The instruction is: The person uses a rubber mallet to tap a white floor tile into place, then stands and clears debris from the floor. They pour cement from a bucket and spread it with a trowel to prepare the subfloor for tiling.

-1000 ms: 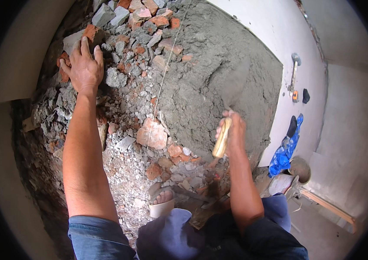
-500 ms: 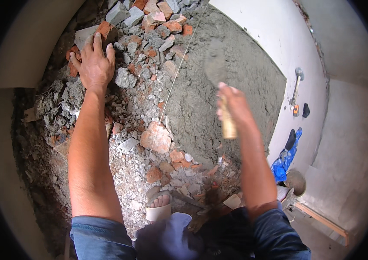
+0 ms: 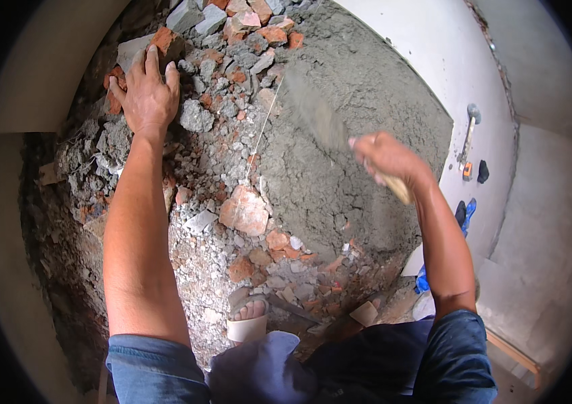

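Note:
My left hand (image 3: 149, 99) rests with spread fingers on the rubble, its fingertips against a broken red brick (image 3: 166, 42) and a grey slab piece beside it. My right hand (image 3: 391, 160) is wrapped round the pale wooden handle of a trowel (image 3: 318, 116). Motion blurs the trowel's blade, which points up and left across the wet grey mortar (image 3: 373, 74). A thin white string (image 3: 264, 135) runs along the mortar's left edge, down to a large pinkish stone (image 3: 244, 211).
Broken bricks and grey chunks (image 3: 195, 116) cover the left side. On the white surface (image 3: 427, 40) at right lie a hammer (image 3: 469, 135), an orange tape measure (image 3: 467, 171) and a blue plastic bag (image 3: 470, 214). My sandalled foot (image 3: 248, 316) stands in the near rubble.
My right hand has moved right and slightly down, and the trowel now slants further left, its blade nearer the string. The left hand stays on the rubble.

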{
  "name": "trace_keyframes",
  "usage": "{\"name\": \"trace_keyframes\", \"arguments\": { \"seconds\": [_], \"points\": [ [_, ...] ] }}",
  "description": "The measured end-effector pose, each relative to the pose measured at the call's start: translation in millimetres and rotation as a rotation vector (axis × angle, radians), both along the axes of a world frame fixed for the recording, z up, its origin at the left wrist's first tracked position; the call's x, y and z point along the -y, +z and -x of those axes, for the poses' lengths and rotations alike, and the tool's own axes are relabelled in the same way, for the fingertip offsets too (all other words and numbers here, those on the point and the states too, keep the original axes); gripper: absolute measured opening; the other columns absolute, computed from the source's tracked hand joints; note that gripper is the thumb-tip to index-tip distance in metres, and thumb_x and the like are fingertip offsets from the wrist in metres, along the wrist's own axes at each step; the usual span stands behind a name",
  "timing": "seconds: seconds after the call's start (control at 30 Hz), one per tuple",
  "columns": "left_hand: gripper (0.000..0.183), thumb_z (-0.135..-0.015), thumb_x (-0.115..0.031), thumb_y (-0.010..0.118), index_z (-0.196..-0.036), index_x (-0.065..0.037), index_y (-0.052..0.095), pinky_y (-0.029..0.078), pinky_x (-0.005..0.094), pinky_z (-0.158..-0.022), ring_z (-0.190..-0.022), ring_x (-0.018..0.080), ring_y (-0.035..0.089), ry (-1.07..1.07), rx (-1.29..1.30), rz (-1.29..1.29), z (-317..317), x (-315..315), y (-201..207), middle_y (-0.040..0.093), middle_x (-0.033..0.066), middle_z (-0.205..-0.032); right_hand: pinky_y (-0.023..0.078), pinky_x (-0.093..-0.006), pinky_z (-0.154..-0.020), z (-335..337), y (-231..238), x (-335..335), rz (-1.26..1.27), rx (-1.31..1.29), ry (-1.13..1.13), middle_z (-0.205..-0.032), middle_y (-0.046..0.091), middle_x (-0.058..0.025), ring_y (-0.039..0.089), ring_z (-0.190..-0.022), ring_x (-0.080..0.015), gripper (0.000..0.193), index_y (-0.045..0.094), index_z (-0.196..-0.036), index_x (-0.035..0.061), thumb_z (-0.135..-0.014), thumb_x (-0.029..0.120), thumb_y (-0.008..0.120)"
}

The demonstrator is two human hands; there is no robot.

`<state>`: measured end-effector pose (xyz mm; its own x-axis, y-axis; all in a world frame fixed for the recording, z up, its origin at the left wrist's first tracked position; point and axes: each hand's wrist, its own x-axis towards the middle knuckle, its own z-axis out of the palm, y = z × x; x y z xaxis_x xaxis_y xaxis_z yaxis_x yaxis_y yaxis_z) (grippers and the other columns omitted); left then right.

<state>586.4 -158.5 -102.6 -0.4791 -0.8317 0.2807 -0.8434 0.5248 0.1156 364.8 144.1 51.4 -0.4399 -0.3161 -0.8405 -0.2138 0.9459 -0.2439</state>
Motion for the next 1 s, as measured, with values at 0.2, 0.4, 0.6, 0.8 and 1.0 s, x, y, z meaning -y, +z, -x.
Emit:
{"name": "trace_keyframes", "arguments": {
  "seconds": [0.2,0.4,0.6,0.8,1.0],
  "points": [
    [0.052,-0.096,-0.043,0.038,-0.142,-0.018,0.039,0.012,0.0553,-0.115,-0.133,0.0252,0.038,0.006,0.005,-0.007,-0.7,-0.2,1.2,0.042,0.008,-0.143,0.049,-0.0379,-0.051,-11.6,-0.4,-42.3,-0.026,-0.483,0.754,-0.066,0.06,-0.0107,0.058,-0.054,-0.0224,0.046,0.059,-0.087,0.0076,-0.096,0.05,0.042],
    [0.053,-0.096,-0.044,0.039,-0.142,-0.018,0.039,0.013,0.0547,-0.115,-0.134,0.0252,0.038,0.004,0.007,0.003,0.1,0.6,0.0,0.042,0.0081,-0.143,0.053,-0.0442,-0.061,102.6,-24.7,23.5,-0.111,-0.941,0.758,-0.079,0.067,-0.0139,0.067,-0.067,-0.0277,0.044,0.06,-0.093,0.0113,-0.097,0.049,0.039],
    [0.053,-0.096,-0.044,0.04,-0.142,-0.018,0.04,0.013,0.0549,-0.115,-0.133,0.025,0.038,-0.007,-0.004,0.002,-0.9,0.8,0.9,0.042,0.0077,-0.142,0.052,-0.0379,-0.054,95.3,-9.0,20.3,0.19,-0.622,0.052,-0.067,0.06,-0.0107,0.061,-0.057,-0.0209,0.039,0.057,-0.089,0.0037,-0.096,0.041,0.047],
    [0.053,-0.096,-0.044,0.04,-0.142,-0.018,0.04,0.013,0.0548,-0.115,-0.132,0.0245,0.039,-0.001,0.003,0.004,-0.4,-0.4,1.0,0.042,0.0067,-0.142,0.049,-0.0258,-0.04,-4.3,-16.9,-6.7,0.414,-0.215,-0.73,-0.07,0.052,-0.0038,0.054,-0.05,-0.0115,0.031,0.049,-0.103,0.0004,-0.097,0.031,0.048],
    [0.053,-0.096,-0.044,0.04,-0.142,-0.018,0.04,0.013,0.0548,-0.115,-0.132,0.0244,0.039,0.001,0.005,0.013,-0.5,0.6,-0.6,0.043,0.0064,-0.142,0.047,-0.0284,-0.044,26.0,-63.2,86.4,0.611,-0.055,-0.744,-0.072,0.051,-0.0047,0.051,-0.051,-0.0125,0.032,0.047,-0.105,-0.0011,-0.097,0.03,0.046]
  ]
}}
